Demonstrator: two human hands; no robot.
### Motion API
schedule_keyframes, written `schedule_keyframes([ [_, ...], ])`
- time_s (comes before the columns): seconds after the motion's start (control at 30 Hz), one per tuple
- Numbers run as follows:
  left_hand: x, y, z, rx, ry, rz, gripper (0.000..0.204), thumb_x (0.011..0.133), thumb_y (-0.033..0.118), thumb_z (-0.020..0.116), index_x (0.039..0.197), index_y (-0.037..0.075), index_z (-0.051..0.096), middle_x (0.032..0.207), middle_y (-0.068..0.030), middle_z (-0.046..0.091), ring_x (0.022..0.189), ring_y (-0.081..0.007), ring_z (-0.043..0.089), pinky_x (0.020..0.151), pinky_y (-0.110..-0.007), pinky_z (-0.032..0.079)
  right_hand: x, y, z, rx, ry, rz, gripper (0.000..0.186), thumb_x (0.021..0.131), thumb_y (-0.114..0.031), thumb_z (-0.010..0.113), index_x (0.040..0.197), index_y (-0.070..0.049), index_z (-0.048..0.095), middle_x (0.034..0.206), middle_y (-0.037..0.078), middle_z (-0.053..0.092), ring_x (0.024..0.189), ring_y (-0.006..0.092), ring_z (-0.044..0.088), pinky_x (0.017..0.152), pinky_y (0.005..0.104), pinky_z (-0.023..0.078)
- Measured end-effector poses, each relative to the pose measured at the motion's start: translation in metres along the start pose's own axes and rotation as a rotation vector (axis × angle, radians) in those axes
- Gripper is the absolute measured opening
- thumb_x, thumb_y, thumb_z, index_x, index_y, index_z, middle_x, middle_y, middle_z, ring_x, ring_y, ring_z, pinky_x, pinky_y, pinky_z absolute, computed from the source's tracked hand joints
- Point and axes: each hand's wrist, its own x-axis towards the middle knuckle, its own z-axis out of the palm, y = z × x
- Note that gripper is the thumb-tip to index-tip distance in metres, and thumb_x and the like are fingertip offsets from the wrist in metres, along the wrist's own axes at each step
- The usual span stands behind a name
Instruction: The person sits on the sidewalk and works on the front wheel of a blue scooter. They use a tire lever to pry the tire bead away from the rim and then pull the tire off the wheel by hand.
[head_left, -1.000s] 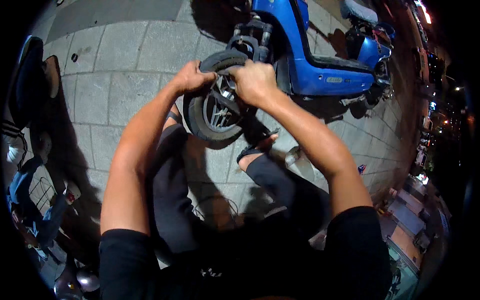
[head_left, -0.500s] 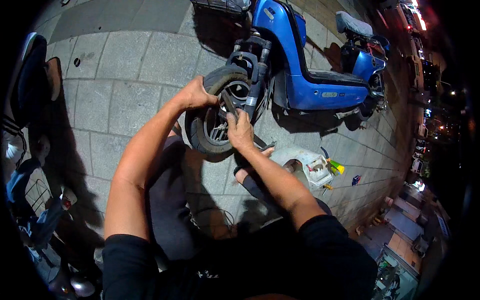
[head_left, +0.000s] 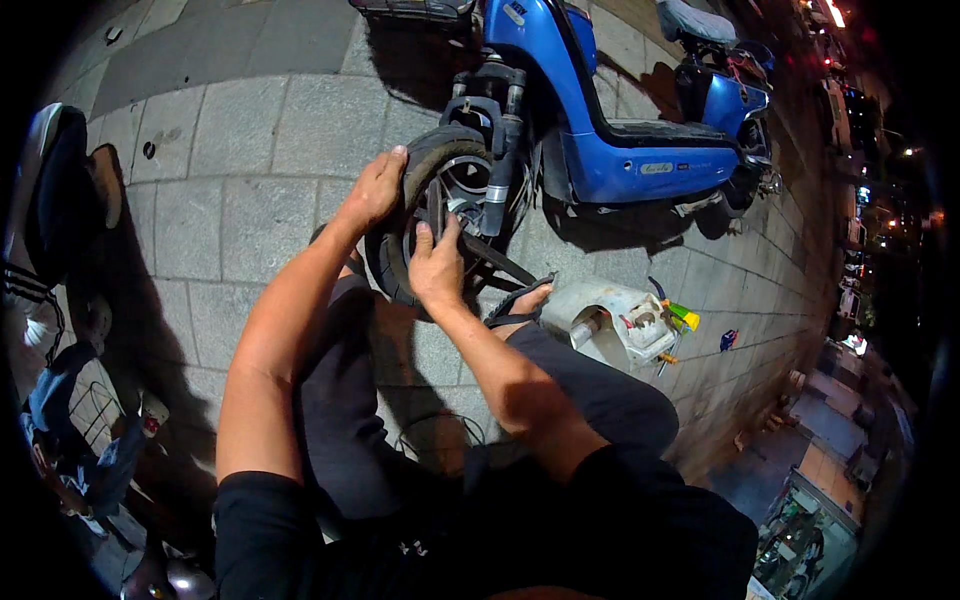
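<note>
My left hand (head_left: 378, 187) grips the upper left of the black tyre (head_left: 385, 252) on the front wheel of a blue scooter (head_left: 637, 173), its fingers closed along the tread. My right hand (head_left: 438, 265) is lower, inside the rim, closed on a long dark bar or strip (head_left: 436, 200) lying along the tyre's inner edge; whether it is a tool or part of the tyre, I cannot tell. The front fork (head_left: 500, 157) stands just right of the wheel. The fingertips of both hands are partly hidden.
A grimy white container (head_left: 585, 315) with tools, one yellow-and-green (head_left: 678, 312), lies beside my right foot (head_left: 530, 300). A small blue-red object (head_left: 728, 340) is farther right on the paving (head_left: 250, 230). People in dark clothes and jeans (head_left: 45, 395) are at the left edge.
My right hand has moved down and left, from the tyre's top to inside the rim. My left hand stays on the tyre, shifted slightly. The white container has come into fuller view.
</note>
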Motion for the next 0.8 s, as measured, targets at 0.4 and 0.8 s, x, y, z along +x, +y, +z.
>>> schedule_keyframes([
  [0.4,-0.005,0.015,0.000,0.063,0.074,-0.051,0.077,0.099,0.064,0.062,0.126,-0.008,0.067,0.116,-0.0252,0.073,0.115,-0.0284,0.068,0.102,-0.041,0.050,0.089,-0.034,-0.130,-0.287,-0.224,-0.368,0.056,0.098,-0.043,0.071,0.144,-0.013,0.065,0.125,0.025,0.073,0.118,0.0394,0.070,0.101,0.0458,0.054],
  [0.8,0.042,0.058,0.009,0.544,-0.126,-0.166,0.078,0.078,0.055,0.078,0.120,-0.010,0.070,0.117,-0.0332,0.073,0.113,-0.0429,0.072,0.098,-0.046,0.055,0.222,-0.174,-0.134,-1.150,-0.941,-0.314,0.050,0.093,-0.035,0.072,0.139,-0.014,0.071,0.129,0.013,0.076,0.116,0.0290,0.071,0.101,0.0419,0.053],
])
